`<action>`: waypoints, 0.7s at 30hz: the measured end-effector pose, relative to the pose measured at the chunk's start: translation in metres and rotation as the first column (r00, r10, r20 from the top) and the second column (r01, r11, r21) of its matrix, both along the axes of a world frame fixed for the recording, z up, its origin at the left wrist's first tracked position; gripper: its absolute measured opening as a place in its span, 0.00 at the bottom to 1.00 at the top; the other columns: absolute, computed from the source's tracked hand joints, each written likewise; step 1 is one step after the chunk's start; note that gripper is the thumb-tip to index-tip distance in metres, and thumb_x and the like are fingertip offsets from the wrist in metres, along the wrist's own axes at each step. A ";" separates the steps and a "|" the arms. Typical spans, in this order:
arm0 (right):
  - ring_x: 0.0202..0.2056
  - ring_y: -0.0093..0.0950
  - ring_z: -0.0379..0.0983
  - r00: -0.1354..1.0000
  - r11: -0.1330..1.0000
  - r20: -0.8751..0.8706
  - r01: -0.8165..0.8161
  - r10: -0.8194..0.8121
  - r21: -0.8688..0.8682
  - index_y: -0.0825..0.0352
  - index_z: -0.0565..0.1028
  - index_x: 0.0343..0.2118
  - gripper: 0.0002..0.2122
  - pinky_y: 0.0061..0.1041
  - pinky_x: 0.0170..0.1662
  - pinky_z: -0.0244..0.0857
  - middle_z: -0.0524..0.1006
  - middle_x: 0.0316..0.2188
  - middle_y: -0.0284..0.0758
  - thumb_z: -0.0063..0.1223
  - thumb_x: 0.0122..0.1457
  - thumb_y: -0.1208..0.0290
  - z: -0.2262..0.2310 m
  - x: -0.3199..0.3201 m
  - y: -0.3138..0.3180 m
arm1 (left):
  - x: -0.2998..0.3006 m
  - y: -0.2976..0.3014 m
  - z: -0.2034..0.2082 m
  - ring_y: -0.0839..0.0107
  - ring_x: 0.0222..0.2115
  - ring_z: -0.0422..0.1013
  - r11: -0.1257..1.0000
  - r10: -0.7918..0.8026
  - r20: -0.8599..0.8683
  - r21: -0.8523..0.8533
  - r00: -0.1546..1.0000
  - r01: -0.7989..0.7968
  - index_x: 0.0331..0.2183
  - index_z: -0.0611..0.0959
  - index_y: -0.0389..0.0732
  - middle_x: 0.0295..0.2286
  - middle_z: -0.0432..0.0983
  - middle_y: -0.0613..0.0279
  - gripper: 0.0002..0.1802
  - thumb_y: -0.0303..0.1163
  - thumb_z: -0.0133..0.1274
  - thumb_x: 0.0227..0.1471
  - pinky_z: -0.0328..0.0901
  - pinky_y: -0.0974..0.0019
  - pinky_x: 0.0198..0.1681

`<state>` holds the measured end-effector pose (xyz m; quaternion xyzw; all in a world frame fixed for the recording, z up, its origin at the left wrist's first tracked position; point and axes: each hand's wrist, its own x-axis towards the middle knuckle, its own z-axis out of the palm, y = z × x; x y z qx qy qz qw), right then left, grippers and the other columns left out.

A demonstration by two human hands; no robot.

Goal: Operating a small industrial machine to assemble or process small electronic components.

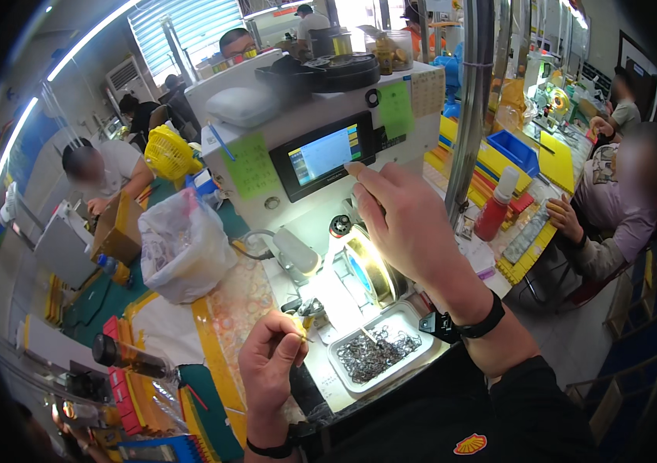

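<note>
My right hand [405, 220] reaches up to a white machine [244, 220] with its index finger stretched out. The fingertip is at the lower right edge of the lit touchscreen [325, 158], and no held object shows. My left hand [271, 363] is closed in a pinch beside the lamp-lit work area. A small yellowish bit with a thin dark tip shows at its fingertips, too small to name. Between my hands, a gold-rimmed wheel [371, 266] is mounted on the machine. Below it a white tray [421, 356] holds many small dark metal pieces.
A grey lamp head [298, 251] juts out left of the wheel. Farther left stand a white plastic bag [182, 255] and a dark-capped bottle [132, 355]. A metal post [469, 116] rises at right, near a red bottle [493, 208]. Co-workers sit on both sides.
</note>
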<state>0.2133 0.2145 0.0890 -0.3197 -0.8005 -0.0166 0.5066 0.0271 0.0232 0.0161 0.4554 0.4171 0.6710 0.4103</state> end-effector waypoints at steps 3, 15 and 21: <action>0.33 0.40 0.76 1.000 1.000 -0.003 0.007 -0.007 -0.017 0.64 0.82 0.48 0.11 0.40 0.38 0.70 0.76 0.26 0.38 0.59 0.63 0.72 -0.001 0.003 0.001 | 0.001 0.001 0.000 0.79 0.29 0.69 1.000 -0.001 -0.003 -0.003 1.000 0.001 0.38 0.77 0.36 0.31 0.72 0.65 0.06 0.28 0.56 0.67 0.62 0.76 0.31; 0.33 0.38 0.74 0.997 0.997 0.042 -0.074 0.072 0.034 0.66 0.81 0.49 0.12 0.38 0.40 0.70 0.75 0.27 0.38 0.60 0.63 0.73 0.008 -0.006 -0.002 | -0.001 0.001 -0.002 0.77 0.29 0.70 1.000 -0.008 -0.020 0.003 1.000 0.008 0.38 0.77 0.37 0.33 0.72 0.64 0.08 0.30 0.57 0.66 0.61 0.76 0.28; 0.33 0.38 0.74 0.996 0.997 0.052 -0.073 0.071 0.033 0.66 0.81 0.50 0.13 0.38 0.40 0.70 0.75 0.27 0.39 0.59 0.63 0.73 0.002 -0.006 0.003 | 0.002 0.002 -0.001 0.80 0.29 0.68 1.000 -0.016 -0.003 -0.001 1.000 0.016 0.39 0.78 0.36 0.31 0.73 0.66 0.07 0.29 0.57 0.67 0.62 0.77 0.31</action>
